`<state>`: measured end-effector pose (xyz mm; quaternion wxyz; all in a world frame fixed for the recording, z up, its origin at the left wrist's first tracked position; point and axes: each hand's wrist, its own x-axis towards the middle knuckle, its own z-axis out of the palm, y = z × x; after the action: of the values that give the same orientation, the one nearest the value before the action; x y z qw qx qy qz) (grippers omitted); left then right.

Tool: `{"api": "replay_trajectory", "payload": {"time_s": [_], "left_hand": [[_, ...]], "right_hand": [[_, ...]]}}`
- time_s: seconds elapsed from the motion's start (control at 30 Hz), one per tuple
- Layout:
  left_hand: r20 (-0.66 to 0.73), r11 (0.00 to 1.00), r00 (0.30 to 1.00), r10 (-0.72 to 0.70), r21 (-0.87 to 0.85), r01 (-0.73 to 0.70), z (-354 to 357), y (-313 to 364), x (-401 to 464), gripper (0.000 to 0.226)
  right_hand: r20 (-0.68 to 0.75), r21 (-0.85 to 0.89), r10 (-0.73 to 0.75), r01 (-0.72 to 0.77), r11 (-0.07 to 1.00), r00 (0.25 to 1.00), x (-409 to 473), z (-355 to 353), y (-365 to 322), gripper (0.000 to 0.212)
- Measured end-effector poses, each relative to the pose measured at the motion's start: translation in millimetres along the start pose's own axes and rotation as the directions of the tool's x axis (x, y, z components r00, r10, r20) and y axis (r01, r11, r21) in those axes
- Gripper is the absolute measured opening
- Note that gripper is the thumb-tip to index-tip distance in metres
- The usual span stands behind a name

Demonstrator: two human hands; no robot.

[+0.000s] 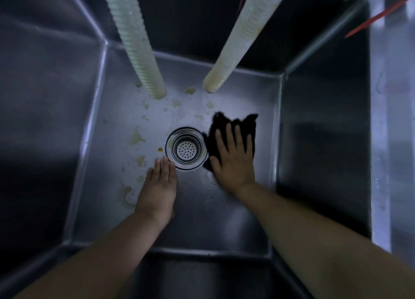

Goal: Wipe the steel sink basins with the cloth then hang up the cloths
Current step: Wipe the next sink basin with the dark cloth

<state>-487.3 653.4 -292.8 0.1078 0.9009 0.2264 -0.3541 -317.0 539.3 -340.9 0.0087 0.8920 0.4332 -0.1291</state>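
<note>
Deep steel sink basin [224,208], viewed from above. Right hand [233,161] laid flat on a black cloth [233,130] on the basin floor, just right of the drain strainer [186,149]; fingers [229,134] straight and spread, pressing rather than gripping. Cloth bunched, touching or very nearly touching the drain rim, longer near-to-far than left-to-right. Left hand [158,186] open, fingers together and straight, tips at the near-left edge of the drain rim, holding nothing.

Yellowish residue [137,139] and pale film noted on the floor left of and beyond the drain, spreading toward the ends of two ribbed hoses [139,51] hanging into the far part of the basin. Floor near the right hand looking cleaner.

Judged: wiping of this basin under way, not complete. Soiled area lying left and far of the cloth, across the drain. Right hand carrying the cloth; left hand nearer the residue but without cloth. Likely next stroke leftward round the drain. Hanging not yet begun.
</note>
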Motion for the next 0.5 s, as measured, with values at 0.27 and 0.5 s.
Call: {"api": "replay_trajectory", "payload": {"time_s": [0.27, 0.5], "left_hand": [[-0.045, 1.0, 0.999, -0.006, -0.02, 0.005, 1, -1, -1, 0.102], [-0.05, 0.997, 0.999, 0.019, -0.073, -0.023, 7, -6, 2, 0.109]], "right_hand": [[0.026, 0.042, 0.046, -0.047, 0.998, 0.999, -46, 17, -32, 0.084], [-0.035, 0.103, 0.225, -0.221, 0.97, 0.974, 70, -4, -24, 0.077]]}}
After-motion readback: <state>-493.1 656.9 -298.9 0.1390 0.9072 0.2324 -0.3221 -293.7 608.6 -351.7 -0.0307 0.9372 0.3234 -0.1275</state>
